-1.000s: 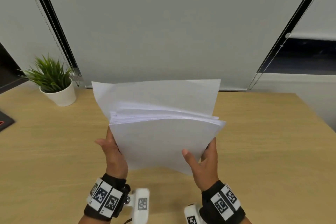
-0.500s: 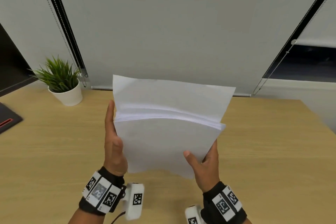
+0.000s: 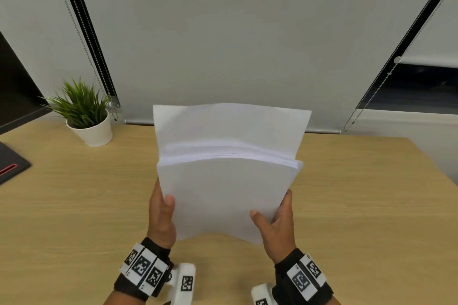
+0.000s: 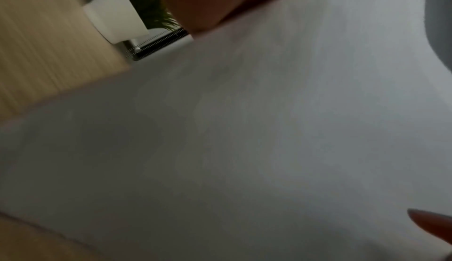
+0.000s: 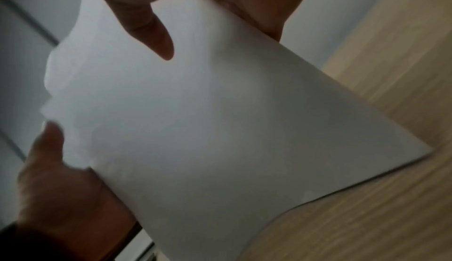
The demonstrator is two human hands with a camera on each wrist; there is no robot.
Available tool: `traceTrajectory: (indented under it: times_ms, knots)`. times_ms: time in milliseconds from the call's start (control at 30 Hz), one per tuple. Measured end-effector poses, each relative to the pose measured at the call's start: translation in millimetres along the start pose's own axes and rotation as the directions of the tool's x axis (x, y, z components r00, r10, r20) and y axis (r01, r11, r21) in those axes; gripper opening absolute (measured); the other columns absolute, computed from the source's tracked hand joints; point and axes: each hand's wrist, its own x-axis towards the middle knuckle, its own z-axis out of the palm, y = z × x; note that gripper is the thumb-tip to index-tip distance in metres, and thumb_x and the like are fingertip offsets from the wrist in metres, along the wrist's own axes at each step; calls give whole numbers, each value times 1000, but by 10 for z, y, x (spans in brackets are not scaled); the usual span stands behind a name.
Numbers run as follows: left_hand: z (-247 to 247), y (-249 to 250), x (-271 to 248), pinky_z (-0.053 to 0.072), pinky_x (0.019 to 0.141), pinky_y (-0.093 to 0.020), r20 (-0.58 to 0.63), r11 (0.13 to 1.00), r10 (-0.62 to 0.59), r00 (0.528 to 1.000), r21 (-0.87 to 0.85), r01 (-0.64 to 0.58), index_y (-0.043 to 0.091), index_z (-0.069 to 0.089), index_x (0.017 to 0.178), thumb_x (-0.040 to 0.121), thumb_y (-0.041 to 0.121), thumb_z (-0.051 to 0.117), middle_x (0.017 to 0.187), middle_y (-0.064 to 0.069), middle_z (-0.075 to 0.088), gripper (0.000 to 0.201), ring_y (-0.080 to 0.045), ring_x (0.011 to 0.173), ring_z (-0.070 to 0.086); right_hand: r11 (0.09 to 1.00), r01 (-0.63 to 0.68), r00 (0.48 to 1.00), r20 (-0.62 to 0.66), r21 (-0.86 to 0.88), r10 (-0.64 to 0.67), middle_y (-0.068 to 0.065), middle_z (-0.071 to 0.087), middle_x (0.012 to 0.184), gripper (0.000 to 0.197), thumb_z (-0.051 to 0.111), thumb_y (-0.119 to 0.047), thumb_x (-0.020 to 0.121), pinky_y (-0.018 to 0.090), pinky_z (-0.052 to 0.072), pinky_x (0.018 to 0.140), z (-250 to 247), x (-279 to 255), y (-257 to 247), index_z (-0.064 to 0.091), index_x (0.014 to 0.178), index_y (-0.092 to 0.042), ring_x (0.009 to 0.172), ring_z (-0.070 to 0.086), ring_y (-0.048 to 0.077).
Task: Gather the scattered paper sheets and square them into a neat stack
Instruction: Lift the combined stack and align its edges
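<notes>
Bundle of white paper sheets was held upright, lifted clear of the light wood-grain worktop, roughly centred in front of the person. Sheets were all in the bundle; none seen lying loose on the worktop in the head view. Top edges were not flush: the rear sheets stood higher than the front ones, and a band of offset edges showed between them. Lower edge bowed slightly. Judgement: gathering done, squaring not yet done.

Left hand gripped the left side edge low down, thumb on the front face, fingers hidden behind. Right hand gripped the lower right corner the same way, thumb in front; the right wrist view showed that thumb pressed on the sheet. So both hands were clenched on the paper, 1 on each side. Judgement: the side grip kept the bundle vertical so that the bottom edge could be tapped down on the worktop to let the sheets settle level; a light grip would suit, since a tight pinch would lock the offsets in.

Farther out: a small green plant in a white pot sat at the back left of the worktop, well apart from the paper. A dark flat object with a red stripe lay at the far left edge. Grey roller blinds hung behind.
</notes>
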Motion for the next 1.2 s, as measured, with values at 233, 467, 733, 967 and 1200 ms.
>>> traceTrajectory:
  times_ms: [233,467,733,967,1200]
  knots:
    - [-11,-32,-90,56,64,-16,-21,997,-63,998,36,64,31,75,84,71,14,64,79,10,76,24,-2,74,70,998,-53,998,-25,-25,53,9,61,117,64,68,-20,73,32,49,99,52,-78,57,42,131,-11,102,60,7]
    - [341,217,6,51,83,-9,-176,985,64,982,171,-33,31,61,102,81,12,57,93,29,71,28,6,93,66,988,114,989,-78,-104,-123,-12,49,134,66,44,-3,96,6,36,98,301,-25,-318,23,124,-59,125,46,0]
    - [331,165,43,54,85,-17,-43,991,1,999,131,4,31,59,110,74,31,62,100,25,72,35,2,97,66,987,143,986,-77,-68,-148,-47,50,115,59,44,6,94,0,37,91,118,102,-170,29,120,-45,111,47,-21]
    - [95,-154,25,52,72,-11,28,979,-203,979,44,201,12,58,111,73,16,56,93,18,74,38,1,88,67,991,-52,999,-17,-119,51,-15,56,118,65,54,9,86,14,46,88,-55,150,181,35,117,-45,104,57,-9]
    - [61,-208,-42,52,74,-12,-86,978,-189,978,76,195,24,54,108,75,4,47,94,21,71,40,3,87,64,988,-73,997,2,-138,74,-16,56,119,66,53,10,86,3,43,86,-25,153,264,35,117,-45,105,55,-13]
